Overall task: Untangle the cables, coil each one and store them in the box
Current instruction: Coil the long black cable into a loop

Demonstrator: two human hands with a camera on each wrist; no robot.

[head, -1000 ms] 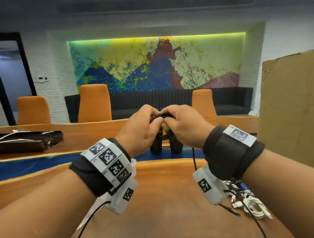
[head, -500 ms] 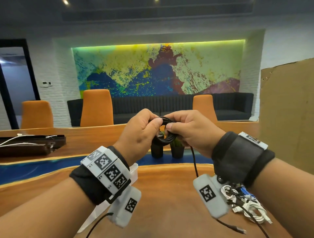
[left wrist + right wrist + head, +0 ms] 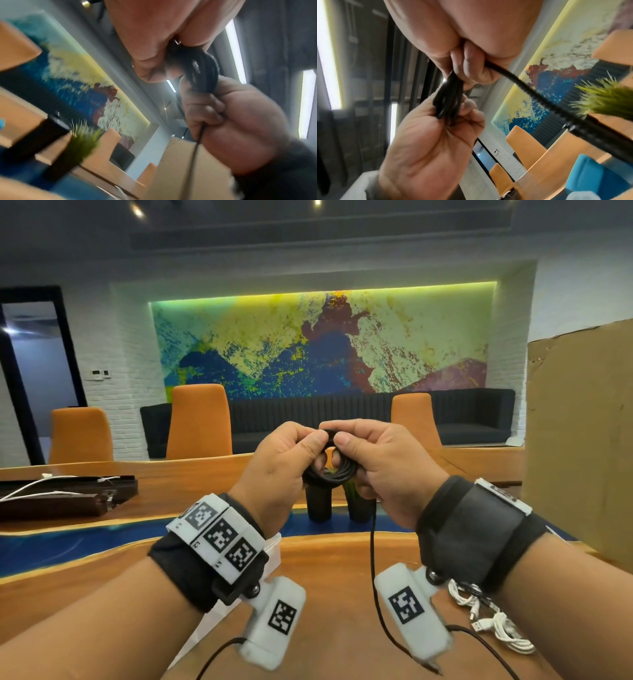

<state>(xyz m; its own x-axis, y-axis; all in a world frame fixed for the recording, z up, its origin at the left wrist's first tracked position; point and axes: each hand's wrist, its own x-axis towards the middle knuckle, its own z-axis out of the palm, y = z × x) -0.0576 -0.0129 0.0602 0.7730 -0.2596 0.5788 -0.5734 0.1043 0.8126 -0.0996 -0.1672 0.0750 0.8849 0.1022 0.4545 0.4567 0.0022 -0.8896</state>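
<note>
A black cable (image 3: 330, 472) is wound into a small coil, held up above the table between both hands. My left hand (image 3: 308, 445) pinches the coil's left side with thumb and curled fingers. My right hand (image 3: 342, 440) grips its right side. The cable's loose tail (image 3: 373, 559) hangs from under the right hand down to the table, ending in a plug (image 3: 433, 667). The left wrist view shows the coil (image 3: 204, 70) squeezed between both hands. In the right wrist view the coil (image 3: 448, 97) sits in the left palm and the tail (image 3: 539, 97) runs off to the right.
A tangle of white cables (image 3: 493, 621) lies on the wooden table (image 3: 325, 577) under my right wrist. A tall cardboard box (image 3: 582, 440) stands at the right. A white container (image 3: 274, 546) sits beneath my left wrist. Two dark plant pots (image 3: 318, 505) stand behind the hands.
The coil has grown thicker as more cable was wound on. The hanging tail is shorter, and its plug end has slid across the table toward me.
</note>
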